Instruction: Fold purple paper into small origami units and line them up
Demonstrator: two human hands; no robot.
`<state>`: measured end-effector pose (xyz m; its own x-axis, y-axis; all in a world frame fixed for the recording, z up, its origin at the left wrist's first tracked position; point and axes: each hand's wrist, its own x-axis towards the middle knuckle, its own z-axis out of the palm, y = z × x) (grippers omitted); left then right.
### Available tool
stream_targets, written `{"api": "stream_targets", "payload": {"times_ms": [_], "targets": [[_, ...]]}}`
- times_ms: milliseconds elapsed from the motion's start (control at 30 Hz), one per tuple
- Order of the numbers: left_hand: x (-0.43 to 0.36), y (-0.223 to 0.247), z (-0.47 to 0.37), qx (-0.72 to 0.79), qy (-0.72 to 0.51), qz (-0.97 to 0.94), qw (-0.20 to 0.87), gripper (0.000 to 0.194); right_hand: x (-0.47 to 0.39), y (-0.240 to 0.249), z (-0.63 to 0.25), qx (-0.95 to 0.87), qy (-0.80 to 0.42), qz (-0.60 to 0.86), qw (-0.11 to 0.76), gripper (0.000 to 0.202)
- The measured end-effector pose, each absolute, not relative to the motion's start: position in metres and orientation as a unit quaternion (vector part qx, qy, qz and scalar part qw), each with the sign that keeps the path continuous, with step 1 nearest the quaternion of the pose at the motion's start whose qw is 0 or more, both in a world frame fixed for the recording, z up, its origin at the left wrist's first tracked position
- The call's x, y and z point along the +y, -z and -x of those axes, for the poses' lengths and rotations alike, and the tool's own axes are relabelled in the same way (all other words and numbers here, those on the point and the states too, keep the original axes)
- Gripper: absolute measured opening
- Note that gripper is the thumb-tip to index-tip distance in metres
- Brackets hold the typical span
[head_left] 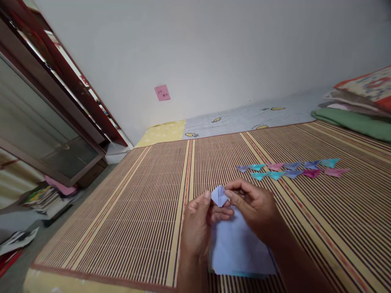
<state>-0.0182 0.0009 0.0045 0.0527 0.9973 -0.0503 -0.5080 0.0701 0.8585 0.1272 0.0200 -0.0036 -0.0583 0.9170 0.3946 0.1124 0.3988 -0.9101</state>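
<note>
From here I see a small pale-lilac folded paper [219, 196] held up between two hands, just above the far end of a stack of loose sheets [244, 248]. The left hand [197, 221] pinches its left edge with the thumb in front; the right hand [256, 205] grips its right side between thumb and fingers. The sheets lie on a striped bamboo mat [143, 215]. Beyond the right hand, two rows of little folded shapes [275, 175] sit in blue, teal, pink and magenta. A pink note [162, 92] is on the wall [214, 49].
</note>
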Motion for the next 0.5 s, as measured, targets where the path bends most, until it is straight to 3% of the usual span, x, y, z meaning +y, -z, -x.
{"api": "stream_targets", "payload": {"times_ms": [500], "targets": [[-0.0022, 0.0002, 0.0156, 0.441, -0.547, -0.498, 0.509, 0.025, 0.0184, 0.0015, -0.1232, -0.625, -0.376, 0.414, 0.544, 0.016]]}}
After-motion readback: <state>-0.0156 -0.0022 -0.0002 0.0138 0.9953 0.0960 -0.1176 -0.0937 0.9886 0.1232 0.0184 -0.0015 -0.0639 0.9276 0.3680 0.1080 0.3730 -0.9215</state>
